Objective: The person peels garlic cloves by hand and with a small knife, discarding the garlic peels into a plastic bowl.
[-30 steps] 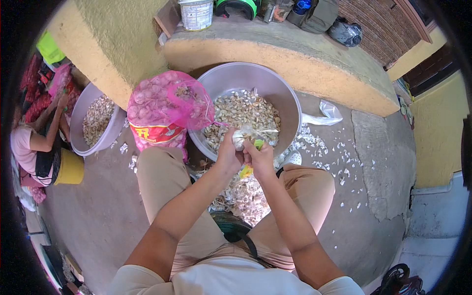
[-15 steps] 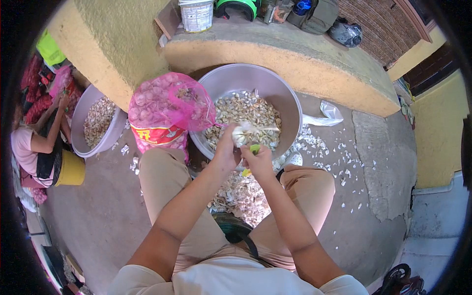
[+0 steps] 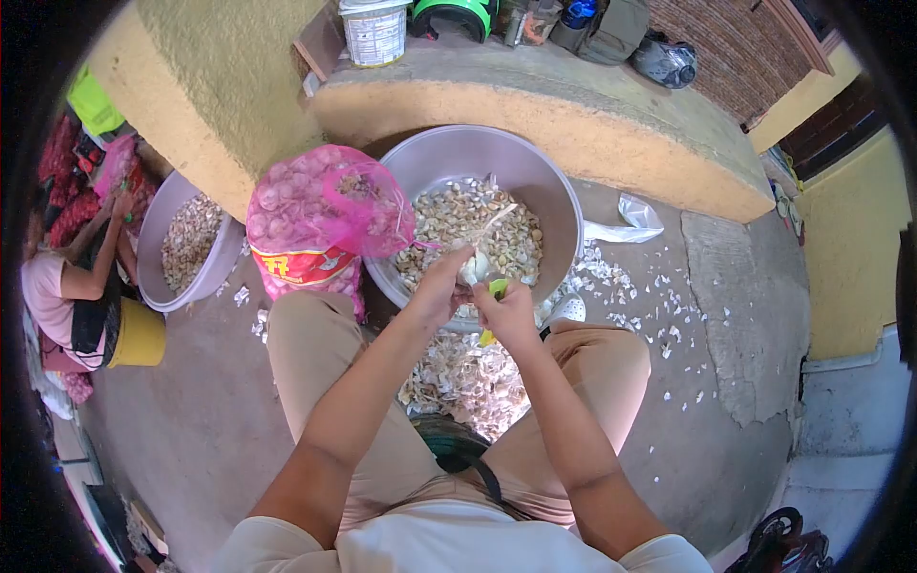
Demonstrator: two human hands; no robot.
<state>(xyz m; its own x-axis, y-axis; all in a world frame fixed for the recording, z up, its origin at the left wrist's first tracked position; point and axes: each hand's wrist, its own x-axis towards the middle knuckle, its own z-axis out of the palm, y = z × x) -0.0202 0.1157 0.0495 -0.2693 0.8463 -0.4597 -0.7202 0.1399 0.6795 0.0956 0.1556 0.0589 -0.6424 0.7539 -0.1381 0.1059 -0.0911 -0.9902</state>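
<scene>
My left hand (image 3: 443,290) is closed around a white garlic bulb (image 3: 475,268), whose long dry stem points up and to the right. Close beside it, my right hand (image 3: 509,310) grips a small tool with a yellow-green handle (image 3: 498,287); its working end is hidden at the bulb. Both hands are over the near rim of a large grey-purple basin (image 3: 570,196) holding loose garlic cloves (image 3: 458,205). Between my knees lies a heap of papery garlic skins (image 3: 466,377).
A pink net bag of garlic bulbs (image 3: 291,196) leans against the basin's left side. Further left, a person (image 3: 72,286) sits by another basin (image 3: 218,272) of cloves. A low concrete ledge (image 3: 535,110) runs behind. Skin scraps litter the floor at right.
The garlic bulb has turned in my left hand, so its stem swings from pointing right to pointing up and right. Both hands stay close together.
</scene>
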